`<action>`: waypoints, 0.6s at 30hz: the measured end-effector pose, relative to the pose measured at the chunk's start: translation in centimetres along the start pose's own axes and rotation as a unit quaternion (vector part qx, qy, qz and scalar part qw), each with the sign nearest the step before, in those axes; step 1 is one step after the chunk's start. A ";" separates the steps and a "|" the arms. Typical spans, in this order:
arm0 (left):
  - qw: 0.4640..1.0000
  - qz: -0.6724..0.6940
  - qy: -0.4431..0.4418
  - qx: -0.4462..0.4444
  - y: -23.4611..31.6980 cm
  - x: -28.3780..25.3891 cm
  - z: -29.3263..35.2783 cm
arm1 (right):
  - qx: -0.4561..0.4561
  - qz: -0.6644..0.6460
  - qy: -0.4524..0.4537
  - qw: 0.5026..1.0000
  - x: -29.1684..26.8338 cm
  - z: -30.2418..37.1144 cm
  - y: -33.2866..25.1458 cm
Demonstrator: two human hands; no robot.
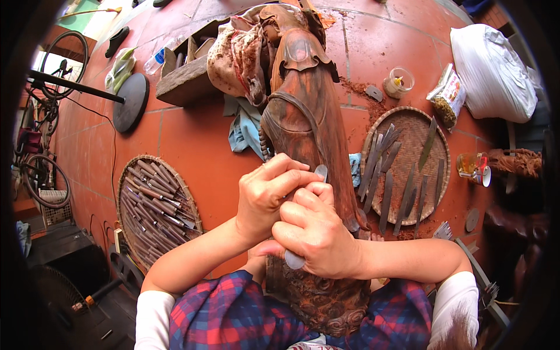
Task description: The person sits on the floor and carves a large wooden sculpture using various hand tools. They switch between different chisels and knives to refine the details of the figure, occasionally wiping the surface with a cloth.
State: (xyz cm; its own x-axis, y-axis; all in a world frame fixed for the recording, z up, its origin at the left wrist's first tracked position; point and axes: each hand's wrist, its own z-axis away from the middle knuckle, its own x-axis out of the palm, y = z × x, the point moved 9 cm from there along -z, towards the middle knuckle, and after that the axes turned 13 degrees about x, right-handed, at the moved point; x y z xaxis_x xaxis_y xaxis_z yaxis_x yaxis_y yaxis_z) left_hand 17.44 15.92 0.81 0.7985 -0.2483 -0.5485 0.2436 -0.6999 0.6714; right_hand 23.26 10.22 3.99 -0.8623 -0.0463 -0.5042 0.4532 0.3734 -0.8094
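A tall brown carved wooden statue (303,111) lies along my lap, its head pointing away from me. My left hand (265,192) and my right hand (315,230) are pressed together on its lower robe. Both grip one thin flat metal scraper blade (321,171). One rounded end of the blade shows above my fingers and the other end shows below my right palm. The blade rests against the wood. My knees are in red and blue checked cloth.
A round woven tray (192,195) with several wooden-handled chisels lies on the red tiled floor at left. Another woven tray (408,131) with several flat metal blades lies at right. A white sack (493,70), a small jar (398,83), a wooden box (181,81) and a bicycle (46,116) stand around.
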 end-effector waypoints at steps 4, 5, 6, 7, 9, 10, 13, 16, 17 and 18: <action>1.000 0.025 -0.011 0.004 1.2 -0.2 0.5 | 0.027 -0.014 -0.060 0.998 -0.5 0.7 -1.2; 0.999 0.033 -0.007 0.005 1.3 -0.3 0.6 | 0.014 -0.005 -0.055 0.998 -0.5 0.7 -1.4; 0.999 0.030 0.016 0.005 1.3 -0.6 0.4 | 0.001 0.003 -0.051 0.999 -0.4 0.5 -1.6; 0.999 0.028 0.039 0.005 1.1 -0.9 0.0 | -0.012 0.012 -0.046 0.999 -0.3 0.3 -1.8; 0.997 0.030 0.075 0.006 0.0 -1.2 0.6 | -0.028 0.024 -0.043 0.998 0.5 -0.3 -1.3; 0.997 0.017 0.073 0.000 -0.4 -1.2 0.8 | -0.034 0.033 -0.042 0.998 0.9 -0.4 -1.1; 0.997 0.000 0.071 0.008 -0.9 -1.2 0.8 | -0.038 0.060 -0.051 0.996 1.4 -0.3 -0.5; 0.998 0.005 0.063 0.010 -1.4 -0.8 0.5 | -0.045 0.082 -0.052 0.994 1.5 -0.5 -0.1; 0.998 0.007 0.060 0.007 -1.6 -0.8 0.4 | -0.045 0.086 -0.055 0.994 1.5 -0.8 0.1; 0.997 0.018 0.069 0.005 -1.8 -0.8 0.3 | -0.045 0.089 -0.059 0.993 1.5 -1.1 0.2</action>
State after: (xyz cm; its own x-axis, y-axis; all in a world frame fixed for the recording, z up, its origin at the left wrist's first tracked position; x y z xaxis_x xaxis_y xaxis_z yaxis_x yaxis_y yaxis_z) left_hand 16.22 17.18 -0.05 0.8749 -0.1789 -0.4501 0.2085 -0.6997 0.6833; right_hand 21.81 11.21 3.34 -0.7353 -0.0774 -0.6734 0.5699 0.4673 -0.6759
